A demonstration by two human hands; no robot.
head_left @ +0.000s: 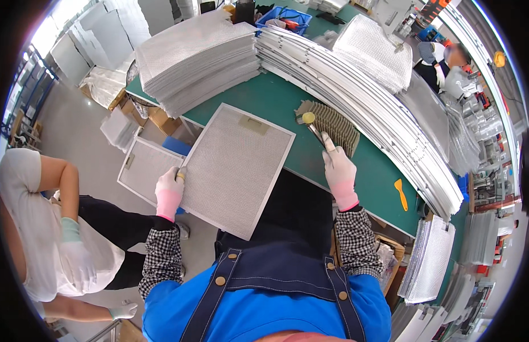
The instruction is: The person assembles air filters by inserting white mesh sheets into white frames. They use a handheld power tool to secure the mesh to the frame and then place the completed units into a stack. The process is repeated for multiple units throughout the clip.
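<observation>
My left hand (169,191), in a white and pink glove, is closed on the left edge of a framed mesh filter panel (236,165). The panel is silver-grey and rectangular, with a beige patch (253,125) near its far edge. It lies tilted over the near edge of the green table (310,165). In my right hand (340,171), closed around its dark handle, is a small mallet (309,118) with a round yellow head. That head is over a row of overlapping beige strips (336,125) on the table.
A tall stack of mesh panels (199,62) stands far left. Long metal frame strips (361,91) curve along the back. An orange scraper (401,195) lies at right. Another panel (147,168) sits lower, left of mine. A co-worker (65,228) in white gloves is close at left.
</observation>
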